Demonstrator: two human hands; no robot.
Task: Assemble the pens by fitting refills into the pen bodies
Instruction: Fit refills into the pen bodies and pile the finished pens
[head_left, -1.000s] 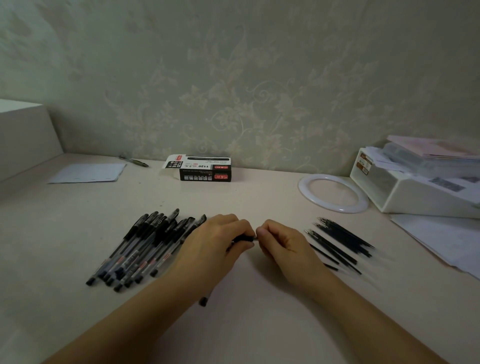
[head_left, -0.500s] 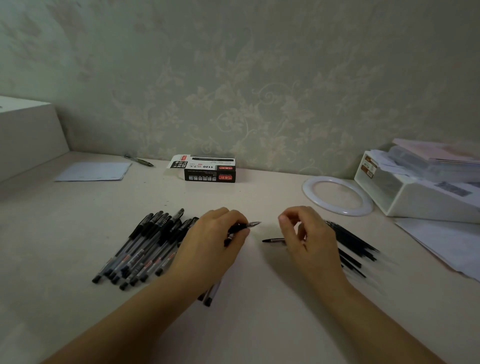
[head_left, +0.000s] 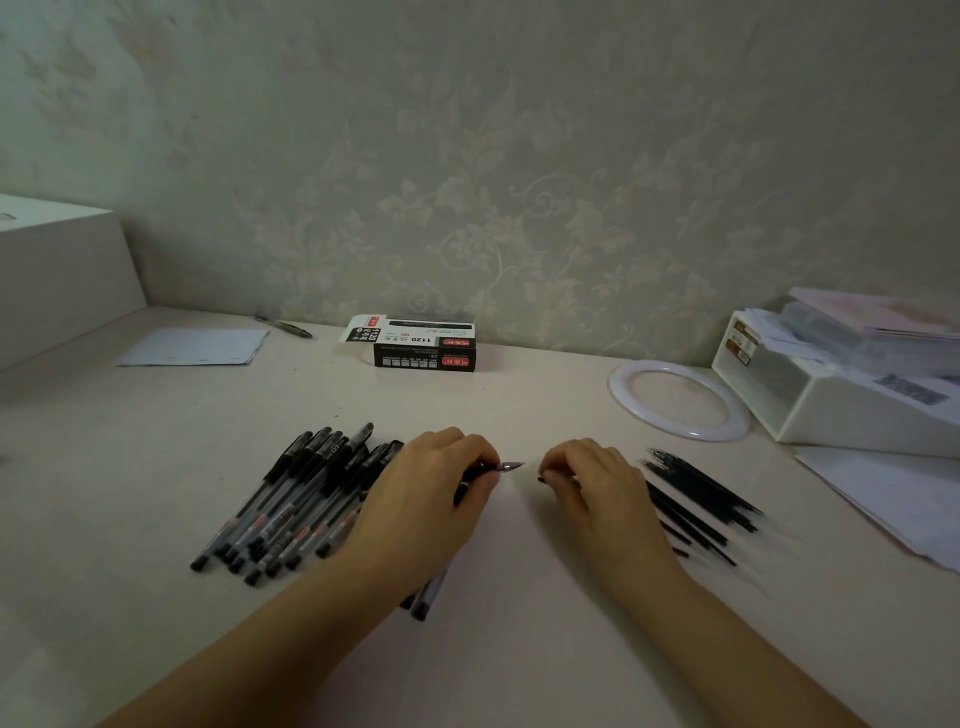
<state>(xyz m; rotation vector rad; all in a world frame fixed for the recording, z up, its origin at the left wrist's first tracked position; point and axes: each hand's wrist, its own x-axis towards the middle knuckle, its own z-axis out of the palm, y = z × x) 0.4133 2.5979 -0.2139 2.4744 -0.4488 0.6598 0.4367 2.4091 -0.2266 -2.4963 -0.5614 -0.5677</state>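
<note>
- Holding a pen (head_left: 480, 475) in our left hand (head_left: 431, 488), fingers curled round its barrel, metal tip pointing right, just beside the pile of pens (head_left: 306, 493).
- Our right hand (head_left: 592, 480) pinches something small and dark; a cap, we judge.
- Next: line the two up and press together; loose refills (head_left: 696, 499) wait at right.

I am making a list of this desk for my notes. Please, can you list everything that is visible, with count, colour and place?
pens: a pile, black and clear, left of hands
refills: a pile, black, right of hands
pen box: one, black and white, by wall
ring: one, white, right rear
storage box: one, white, far right
paper sheet: one, white, left rear
single pen: one, dark, by wall
left hand: grips a pen
right hand: pinches a small dark part
</note>
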